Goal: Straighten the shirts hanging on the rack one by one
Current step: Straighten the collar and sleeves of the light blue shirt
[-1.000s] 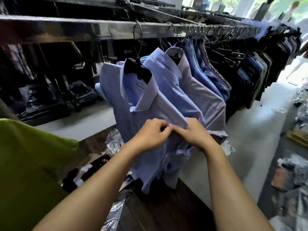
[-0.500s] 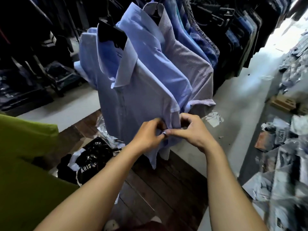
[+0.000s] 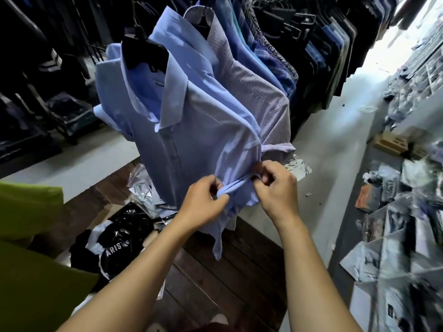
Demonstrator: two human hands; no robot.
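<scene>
The front shirt (image 3: pixel 191 130) hangs at twelve o'clock above the hands, its bunched fold (image 3: pixel 237 184) running eight-to-two o'clock, with left hand (image 3: pixel 202 207) and right hand (image 3: pixel 279 192) pinching opposite ends.

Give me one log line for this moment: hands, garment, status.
left hand: pinches sleeve hem | right hand: pinches same hem | light blue shirt: on black hanger | status: hem bunched between hands

The light blue cloth shirt (image 3: pixel 196 144) is smooth, faintly shiny; the grey woven shirt (image 3: pixel 259 97) at one o'clock looks finely textured. The black plastic hanger (image 3: pixel 143 55) is matt. At six o'clock dark wooden floor planks (image 3: pixel 215 271) look grainy; clear plastic bags (image 3: pixel 141 188) at nine o'clock are glossy.
</scene>
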